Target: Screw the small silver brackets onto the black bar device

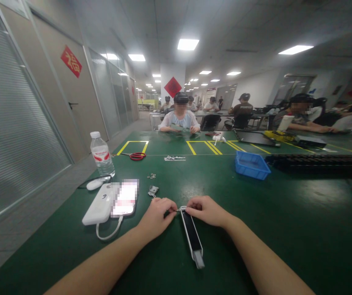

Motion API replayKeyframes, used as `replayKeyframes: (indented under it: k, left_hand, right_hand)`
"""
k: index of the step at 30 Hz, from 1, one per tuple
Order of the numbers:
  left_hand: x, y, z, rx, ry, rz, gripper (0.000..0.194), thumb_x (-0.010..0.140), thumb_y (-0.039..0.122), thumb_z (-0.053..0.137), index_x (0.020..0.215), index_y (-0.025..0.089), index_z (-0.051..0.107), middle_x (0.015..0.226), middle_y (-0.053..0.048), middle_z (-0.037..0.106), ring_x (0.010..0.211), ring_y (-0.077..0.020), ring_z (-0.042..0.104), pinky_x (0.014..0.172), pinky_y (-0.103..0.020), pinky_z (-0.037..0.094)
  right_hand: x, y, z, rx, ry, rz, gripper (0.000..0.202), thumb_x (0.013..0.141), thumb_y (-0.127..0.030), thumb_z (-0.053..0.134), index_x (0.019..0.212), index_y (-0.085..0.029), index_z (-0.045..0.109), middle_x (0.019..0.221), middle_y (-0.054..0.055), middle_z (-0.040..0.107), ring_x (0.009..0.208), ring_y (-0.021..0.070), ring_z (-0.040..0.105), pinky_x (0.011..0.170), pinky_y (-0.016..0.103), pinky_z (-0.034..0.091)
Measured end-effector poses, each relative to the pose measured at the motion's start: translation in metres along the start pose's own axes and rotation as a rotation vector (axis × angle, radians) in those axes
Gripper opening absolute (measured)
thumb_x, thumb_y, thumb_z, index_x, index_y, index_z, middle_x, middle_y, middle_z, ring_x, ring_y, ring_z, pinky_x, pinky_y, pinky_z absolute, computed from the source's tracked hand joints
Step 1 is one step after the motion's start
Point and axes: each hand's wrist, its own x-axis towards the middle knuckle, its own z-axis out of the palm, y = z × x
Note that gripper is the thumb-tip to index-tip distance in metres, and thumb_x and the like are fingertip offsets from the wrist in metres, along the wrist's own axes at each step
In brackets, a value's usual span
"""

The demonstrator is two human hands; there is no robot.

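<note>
Head view: our left hand (158,217) and right hand (209,211) meet at the far end of a slim strip (191,233)

Nearest to us, our forearms slant inward from either side of the strip, which lies on the green table (219,266) between them, its grey plug-like tip (198,260) toward us. At its far end our left hand arches with its back up, fingers bent, thumb and forefinger pinched almost together on a metallic bit (178,210) too small for us to make out. Our right hand comes in from the opposite side, knuckles rounded and fingers curled in, with thumb and forefinger gripping the strip's white-rimmed end.

Left of the strip we have a lit phone (124,198), a white power bank (98,205) beside it and, just past our left hand, a small metal piece (153,190). Beyond the strip's far end to the left are small rings (151,175) and a water bottle (102,155); to the right is a blue bin (252,164). Farther off, left of the strip's line, we see red-handled scissors (137,156). Straight beyond it, across the table, sits a person in a dark cap (180,116).
</note>
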Motion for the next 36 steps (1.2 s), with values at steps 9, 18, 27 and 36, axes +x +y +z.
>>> replayKeyframes:
  k: [9,18,27,36]
  left_hand:
    - [-0.0001,0.0006,-0.0009,-0.033,-0.004,0.034,0.011,0.082,0.01,0.051,0.081,0.018,0.058,0.084,0.001,0.067,0.08,-0.0152,0.059,0.08,-0.031,0.039]
    - [0.0007,0.0,-0.0017,-0.038,-0.01,0.006,0.013,0.082,0.009,0.051,0.082,0.019,0.06,0.085,0.001,0.068,0.08,-0.0151,0.06,0.078,-0.03,0.039]
    - [0.0003,-0.0022,-0.0006,-0.022,0.044,-0.019,0.009,0.081,0.012,0.054,0.082,0.019,0.06,0.081,0.001,0.065,0.079,-0.0153,0.059,0.078,-0.03,0.038]
    - [-0.001,-0.0059,0.0023,0.022,0.058,-0.092,0.005,0.082,0.019,0.056,0.08,0.02,0.061,0.076,0.003,0.064,0.074,-0.0143,0.058,0.078,-0.031,0.035]
  right_hand:
    - [0.0,0.0015,0.0,0.008,0.001,0.006,0.031,0.083,-0.043,0.053,0.084,-0.016,0.068,0.066,0.001,0.059,0.057,0.0102,0.049,0.051,0.02,0.036]
    - [-0.0002,-0.0034,-0.0006,0.029,0.002,0.02,0.026,0.082,-0.037,0.055,0.081,-0.014,0.068,0.062,0.0,0.056,0.056,0.0093,0.046,0.051,0.02,0.034]
    - [-0.0004,-0.0035,-0.0007,0.034,0.006,0.019,0.027,0.082,-0.038,0.055,0.081,-0.014,0.067,0.062,0.0,0.056,0.056,0.0092,0.045,0.051,0.02,0.034]
    - [0.0001,-0.0037,-0.0009,0.02,0.01,0.018,0.029,0.082,-0.04,0.054,0.08,-0.014,0.067,0.062,0.0,0.056,0.056,0.0096,0.046,0.051,0.02,0.035]
